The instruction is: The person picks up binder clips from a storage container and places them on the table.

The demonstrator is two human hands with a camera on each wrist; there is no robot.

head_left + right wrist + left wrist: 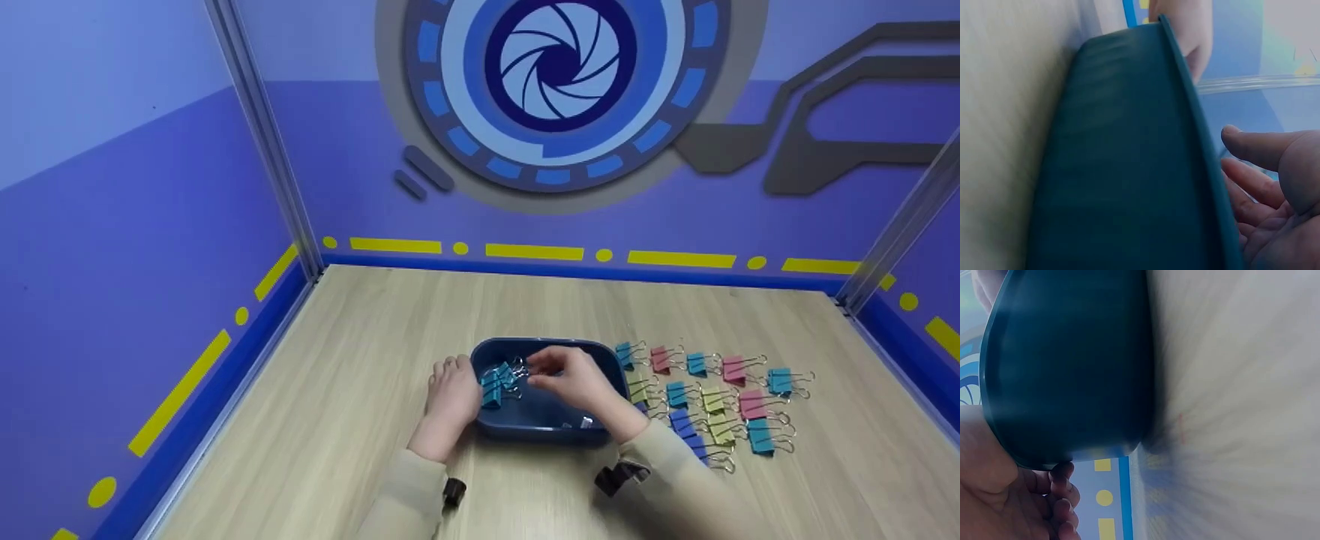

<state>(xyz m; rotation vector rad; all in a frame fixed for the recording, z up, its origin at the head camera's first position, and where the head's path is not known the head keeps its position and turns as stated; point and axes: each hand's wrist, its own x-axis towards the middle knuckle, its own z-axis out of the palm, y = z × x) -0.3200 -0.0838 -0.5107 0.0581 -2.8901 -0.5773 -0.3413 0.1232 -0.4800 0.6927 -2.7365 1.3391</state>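
A dark blue plastic box [540,433] stands on the table with several teal binder clips [492,390] bunched at its left end. My left hand [454,390] grips the box's left rim; in the left wrist view its thumb side lies over the rim and its fingers [1064,495] are outside the wall. Over the box reaches my right hand [574,379], its fingertips close to the clips' wire handles. Thumb and fingers of that hand are apart in the right wrist view, with no clip visibly held. The box wall [1117,157] hides the clips there.
Right of the box lie rows of teal, pink, yellow and blue binder clips [752,405], some partly behind the right forearm. Small clear pieces [586,423] are near the box's front wall. Printed blue panels [360,165] enclose the wooden table [360,337].
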